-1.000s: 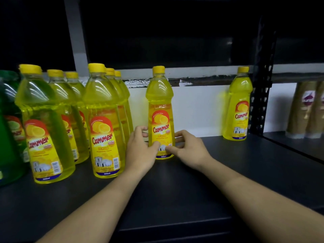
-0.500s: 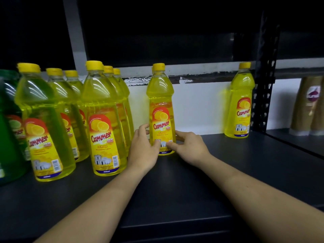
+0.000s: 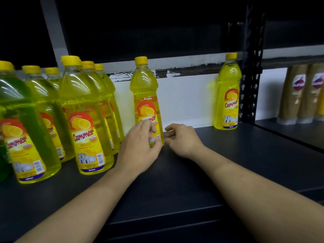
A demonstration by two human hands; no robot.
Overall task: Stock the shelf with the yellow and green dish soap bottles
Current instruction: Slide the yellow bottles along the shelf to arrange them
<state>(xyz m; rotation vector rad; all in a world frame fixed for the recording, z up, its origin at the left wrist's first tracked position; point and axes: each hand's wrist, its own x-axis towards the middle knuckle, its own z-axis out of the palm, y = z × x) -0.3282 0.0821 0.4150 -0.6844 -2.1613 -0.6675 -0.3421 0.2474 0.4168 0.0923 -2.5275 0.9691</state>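
Observation:
A single yellow dish soap bottle with a yellow cap stands upright mid-shelf, near the white back wall. My left hand is in front of its lower label, fingers and thumb curled round the base. My right hand sits just right of the base, its fingers loosely curled and their tips at the bottle's edge. Several more yellow bottles stand in rows on the left. Another yellow bottle stands alone at the right end. A green bottle shows at the far left edge.
The dark shelf board is bare in front of my hands and between the middle and right bottles. A black perforated upright ends this bay. Brown pouches stand on the neighbouring shelf.
The middle bottle has been pushed a little farther back. My left hand now covers more of its label, and my right hand's fingers have loosened from the base.

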